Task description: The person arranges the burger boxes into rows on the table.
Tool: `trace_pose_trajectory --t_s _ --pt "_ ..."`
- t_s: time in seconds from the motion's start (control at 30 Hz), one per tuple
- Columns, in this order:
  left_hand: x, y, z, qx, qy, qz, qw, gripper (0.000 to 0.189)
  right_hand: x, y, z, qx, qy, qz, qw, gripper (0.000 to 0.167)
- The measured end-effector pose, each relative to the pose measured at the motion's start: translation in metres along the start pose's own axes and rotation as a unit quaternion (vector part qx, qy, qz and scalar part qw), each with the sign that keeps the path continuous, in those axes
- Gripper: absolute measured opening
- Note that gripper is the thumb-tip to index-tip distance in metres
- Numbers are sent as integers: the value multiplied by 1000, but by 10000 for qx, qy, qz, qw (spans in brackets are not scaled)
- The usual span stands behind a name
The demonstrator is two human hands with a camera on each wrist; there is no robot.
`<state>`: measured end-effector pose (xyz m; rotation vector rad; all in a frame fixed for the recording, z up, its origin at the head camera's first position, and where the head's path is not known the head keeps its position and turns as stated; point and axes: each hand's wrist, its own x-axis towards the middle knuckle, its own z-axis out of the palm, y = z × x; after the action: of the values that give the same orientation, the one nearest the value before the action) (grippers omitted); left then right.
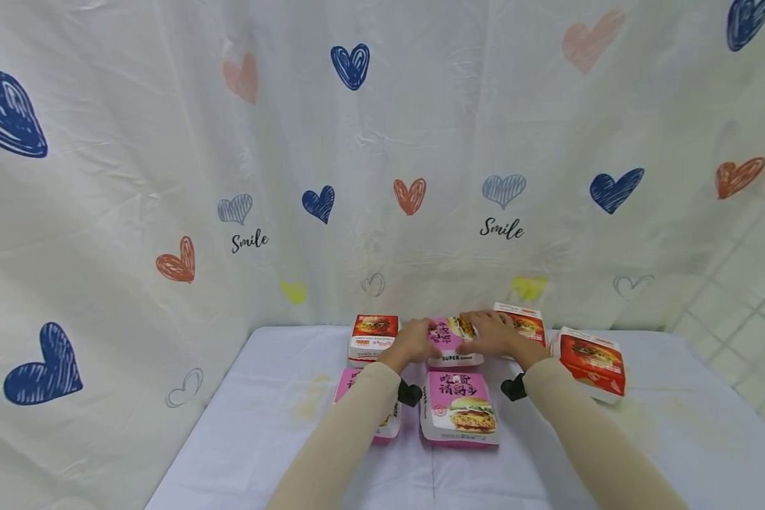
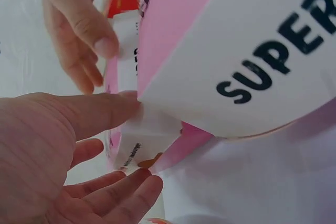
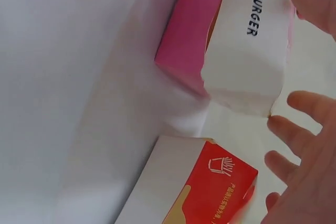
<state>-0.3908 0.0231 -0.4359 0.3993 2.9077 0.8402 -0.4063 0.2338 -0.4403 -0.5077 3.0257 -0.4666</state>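
Both hands touch a pink and white burger box [image 1: 455, 358] at the back centre, one from each side. My left hand [image 1: 414, 343] lies at its left end; in the left wrist view the thumb and fairly straight fingers [image 2: 142, 195] reach that box's corner. At the right end is my right hand [image 1: 494, 334]; the right wrist view shows its spread fingers [image 3: 294, 135], one fingertip at the corner of the white lid [image 3: 249, 66]. Directly in front lies another pink burger box [image 1: 460, 407], flat on the table.
A third pink box [image 1: 346, 386] sits front left, partly behind the left sleeve. A red and white box [image 1: 372, 340] stands at the back left. Two more red boxes, one at the back [image 1: 528, 324] and one angled [image 1: 591, 361], stand to the right. Behind hangs a heart-printed curtain [image 1: 382, 127].
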Motion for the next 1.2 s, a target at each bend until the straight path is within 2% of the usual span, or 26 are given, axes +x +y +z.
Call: trace_pose_trajectory --t_s 0.1,0.2,0.33,0.5,0.8,1.07,1.2 --pt "0 0 0 112 33 43 9999 59 2 0 -3 -135 -219 -5 9997 94" --pt "1 0 -1 193 90 97 9997 55 3 1 -4 -230 -260 -3 9994 94" --pt "2 -1 -2 326 192 139 9992 53 4 5 -2 -223 -153 17 9996 92" --pt "2 -2 0 312 310 11 9990 52 3 8 5 -163 -7 37 9999 92" --pt "0 -4 0 207 560 -143 9981 42 -7 -2 6 -251 186 327 9990 94" --pt "-5 1 1 211 858 -307 9956 35 -15 -5 1 -5 317 220 9993 81" --pt "-7 5 2 234 856 -351 9954 37 -16 -4 1 -108 297 169 9994 80"
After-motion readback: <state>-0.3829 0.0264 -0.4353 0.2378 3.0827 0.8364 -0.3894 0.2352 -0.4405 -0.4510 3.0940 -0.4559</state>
